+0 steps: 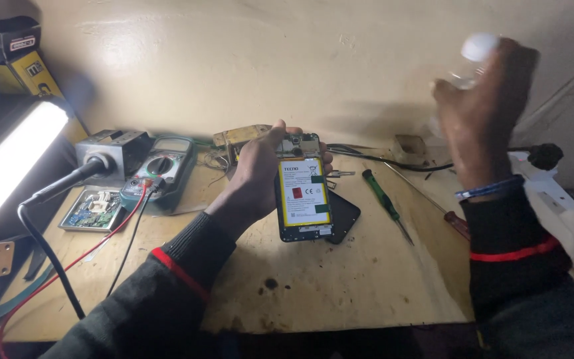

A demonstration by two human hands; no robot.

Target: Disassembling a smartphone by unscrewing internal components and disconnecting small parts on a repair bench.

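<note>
A wooden bench (340,279) fills the view; a lit lamp (9,163) stands at its left edge; a multimeter (161,169) lies beside a grey box (115,151); a back cover (344,216) lies flat under the phone (303,189), which the left hand (255,174) grips by its edges above mid-bench, battery side up; the right hand (483,113), raised at right, is closed around a small white-capped bottle (476,56); a green screwdriver (383,203) lies just right of the phone.

Stained matt wooden bench (340,279), glossy phone battery label (303,193), knitted cloth sleeves (167,279).
</note>
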